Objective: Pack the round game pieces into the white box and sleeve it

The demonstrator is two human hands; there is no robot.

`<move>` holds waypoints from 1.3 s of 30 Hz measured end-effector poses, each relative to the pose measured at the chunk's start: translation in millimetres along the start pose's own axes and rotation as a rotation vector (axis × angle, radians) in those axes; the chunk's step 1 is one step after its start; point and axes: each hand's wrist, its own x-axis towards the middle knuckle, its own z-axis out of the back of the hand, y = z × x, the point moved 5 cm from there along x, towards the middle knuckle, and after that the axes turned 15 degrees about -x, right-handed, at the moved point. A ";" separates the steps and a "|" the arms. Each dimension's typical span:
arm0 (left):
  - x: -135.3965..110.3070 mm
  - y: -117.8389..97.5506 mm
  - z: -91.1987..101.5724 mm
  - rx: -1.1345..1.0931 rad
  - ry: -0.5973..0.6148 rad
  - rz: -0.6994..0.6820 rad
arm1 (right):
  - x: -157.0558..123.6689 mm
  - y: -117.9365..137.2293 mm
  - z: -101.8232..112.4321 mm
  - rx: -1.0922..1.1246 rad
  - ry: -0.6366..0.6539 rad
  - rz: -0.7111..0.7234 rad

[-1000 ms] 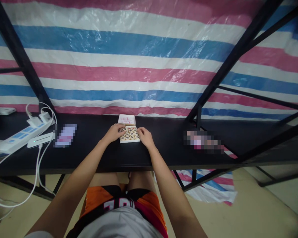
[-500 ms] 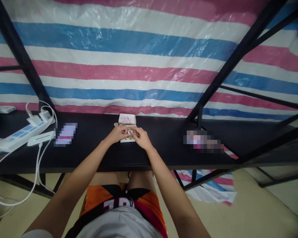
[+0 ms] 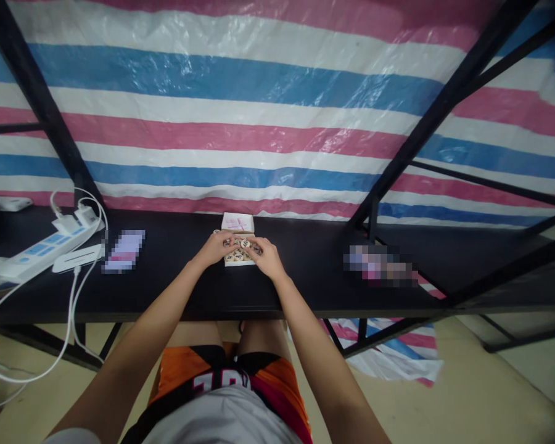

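Note:
A small white box (image 3: 240,263) stands open on the black table, with several round Chinese chess pieces (image 3: 238,254) in it. My right hand (image 3: 269,258) is closed at the box's right side, its thumb and fingertips pinching one pale chess piece (image 3: 245,243) with a dark character above the others. From the left, my left hand (image 3: 214,248) reaches over the box with its fingers bent and drawn together. Whatever lies between its fingertips is too small to make out. Behind my left fingers, another round piece (image 3: 216,232) shows only partly.
The white lid (image 3: 238,222) stands tilted behind the box. On the left are a power strip (image 3: 41,250) with cables, a white device (image 3: 78,258) and a blurred phone-like object (image 3: 124,251). Blurred items (image 3: 379,265) lie right. Black frame posts (image 3: 398,160) and striped sheeting (image 3: 240,135) stand behind.
My left fingertips have drawn slightly left, away from the chess piece that both hands were close around. It now sits at my right fingertips, and more pieces in the box show.

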 end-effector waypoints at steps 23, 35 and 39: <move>-7.3 62.1 25.6 0.548 0.040 0.414 | 35.1 -25.4 -17.8 -0.219 0.140 0.127; -8.4 56.7 28.9 0.537 0.005 0.424 | 25.7 -31.0 -13.2 -0.152 0.082 0.002; -9.3 54.9 31.1 0.573 0.016 0.413 | 24.7 -32.2 -13.5 -0.155 0.090 -0.016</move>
